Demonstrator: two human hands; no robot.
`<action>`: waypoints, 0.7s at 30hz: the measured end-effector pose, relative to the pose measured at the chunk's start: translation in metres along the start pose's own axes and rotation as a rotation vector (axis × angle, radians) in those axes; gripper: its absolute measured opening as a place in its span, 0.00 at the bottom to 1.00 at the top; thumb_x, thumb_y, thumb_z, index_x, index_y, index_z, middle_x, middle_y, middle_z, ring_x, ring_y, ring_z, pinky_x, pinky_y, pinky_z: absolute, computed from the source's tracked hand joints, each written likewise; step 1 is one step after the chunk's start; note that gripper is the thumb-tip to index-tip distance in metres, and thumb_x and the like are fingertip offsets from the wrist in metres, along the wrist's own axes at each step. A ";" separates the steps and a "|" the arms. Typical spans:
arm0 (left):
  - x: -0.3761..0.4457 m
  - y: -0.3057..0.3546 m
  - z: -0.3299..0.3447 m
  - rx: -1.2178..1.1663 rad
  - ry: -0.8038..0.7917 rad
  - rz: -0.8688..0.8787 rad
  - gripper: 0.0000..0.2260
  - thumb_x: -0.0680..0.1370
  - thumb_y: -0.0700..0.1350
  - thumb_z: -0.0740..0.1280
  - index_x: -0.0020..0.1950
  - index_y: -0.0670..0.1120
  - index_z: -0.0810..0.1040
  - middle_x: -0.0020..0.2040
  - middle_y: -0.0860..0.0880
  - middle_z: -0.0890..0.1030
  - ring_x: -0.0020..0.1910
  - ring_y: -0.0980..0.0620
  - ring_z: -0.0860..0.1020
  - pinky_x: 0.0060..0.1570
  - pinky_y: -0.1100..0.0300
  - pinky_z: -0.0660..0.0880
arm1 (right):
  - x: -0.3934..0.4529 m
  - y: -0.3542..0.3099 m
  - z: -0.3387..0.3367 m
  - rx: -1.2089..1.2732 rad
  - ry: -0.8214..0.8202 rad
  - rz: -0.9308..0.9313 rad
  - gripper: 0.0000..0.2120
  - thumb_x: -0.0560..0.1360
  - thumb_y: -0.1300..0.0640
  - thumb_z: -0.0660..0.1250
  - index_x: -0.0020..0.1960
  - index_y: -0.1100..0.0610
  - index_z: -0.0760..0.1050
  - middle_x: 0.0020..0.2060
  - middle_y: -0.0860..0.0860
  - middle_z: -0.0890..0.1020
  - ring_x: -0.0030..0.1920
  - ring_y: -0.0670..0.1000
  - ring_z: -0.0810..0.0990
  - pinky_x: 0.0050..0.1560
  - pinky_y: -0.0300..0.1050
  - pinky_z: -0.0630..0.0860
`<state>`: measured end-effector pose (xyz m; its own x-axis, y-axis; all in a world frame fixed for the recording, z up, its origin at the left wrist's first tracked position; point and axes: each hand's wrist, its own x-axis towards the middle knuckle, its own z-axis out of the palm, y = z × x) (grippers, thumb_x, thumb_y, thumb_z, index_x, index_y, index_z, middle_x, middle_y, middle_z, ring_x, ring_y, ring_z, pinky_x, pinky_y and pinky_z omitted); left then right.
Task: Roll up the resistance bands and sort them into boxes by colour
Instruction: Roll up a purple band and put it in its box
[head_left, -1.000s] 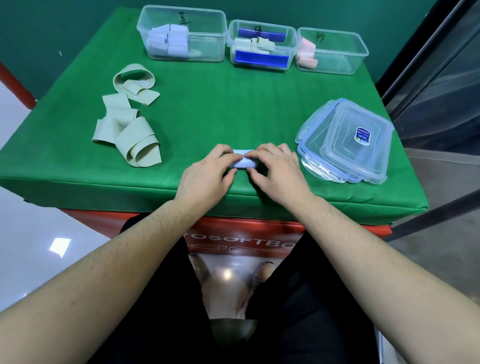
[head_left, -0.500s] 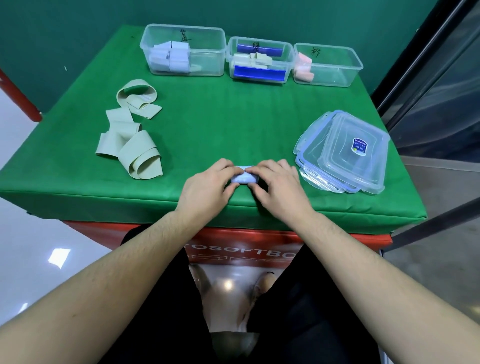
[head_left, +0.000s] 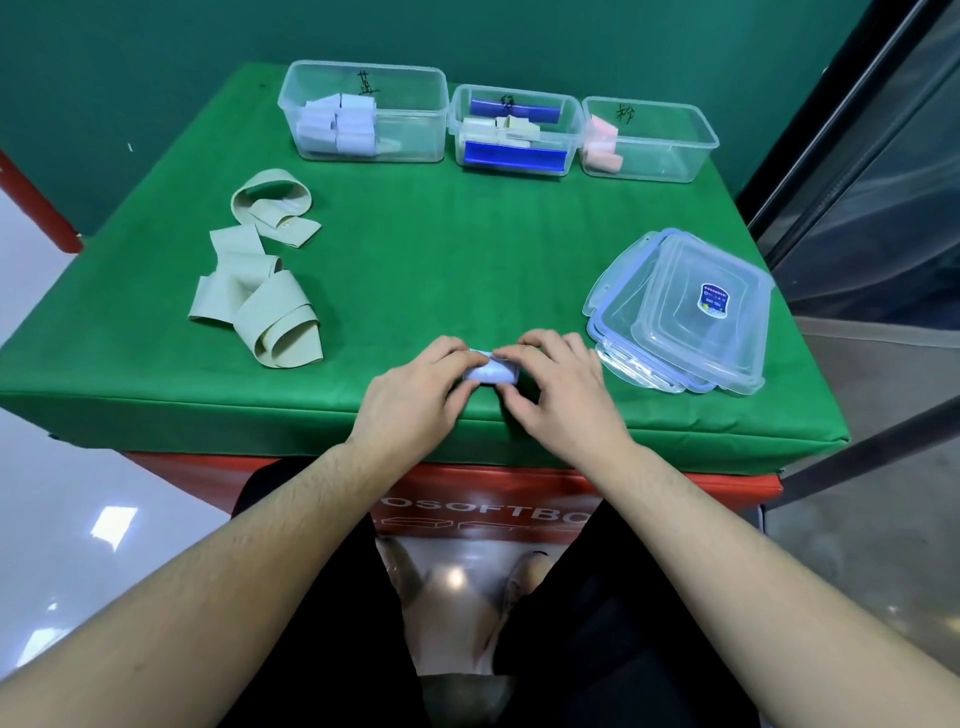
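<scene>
Lilac rolled band (head_left: 490, 373) pinched between two hands, left (head_left: 415, 392) and right (head_left: 558, 395); three boxes (head_left: 363, 111) behind.

Even, bright overhead light, glare patches on the glossy floor (head_left: 111, 525), wide-angle bowing at edges.

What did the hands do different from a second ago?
Hardly anything. The left hand and right hand still pinch the pale blue band roll at the table's near edge. The loose beige bands, boxes and lids stayed put.
</scene>
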<state>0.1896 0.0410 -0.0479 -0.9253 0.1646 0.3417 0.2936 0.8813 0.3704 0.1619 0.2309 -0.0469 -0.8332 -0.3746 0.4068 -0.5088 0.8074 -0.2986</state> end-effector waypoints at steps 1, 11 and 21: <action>0.001 0.000 0.000 0.001 -0.010 -0.013 0.12 0.80 0.54 0.63 0.64 0.57 0.75 0.59 0.59 0.73 0.43 0.49 0.79 0.35 0.57 0.72 | 0.000 0.000 0.000 0.006 0.008 -0.009 0.12 0.74 0.52 0.70 0.57 0.49 0.79 0.51 0.46 0.78 0.50 0.52 0.70 0.48 0.49 0.67; 0.003 0.000 0.001 -0.002 0.030 0.023 0.11 0.79 0.50 0.65 0.62 0.56 0.76 0.59 0.59 0.73 0.43 0.49 0.80 0.34 0.54 0.77 | 0.008 0.002 0.003 0.052 -0.025 0.033 0.12 0.74 0.50 0.68 0.57 0.48 0.80 0.50 0.44 0.79 0.50 0.52 0.71 0.49 0.51 0.67; 0.015 -0.003 0.001 0.035 0.005 0.024 0.13 0.79 0.51 0.65 0.64 0.56 0.76 0.59 0.58 0.75 0.47 0.49 0.80 0.37 0.55 0.76 | 0.008 0.001 0.007 0.007 0.003 0.050 0.15 0.74 0.50 0.69 0.60 0.47 0.77 0.54 0.43 0.78 0.53 0.52 0.72 0.50 0.51 0.68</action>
<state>0.1740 0.0412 -0.0452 -0.9169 0.1839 0.3543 0.3071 0.8919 0.3319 0.1533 0.2260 -0.0503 -0.8571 -0.3322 0.3938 -0.4678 0.8220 -0.3247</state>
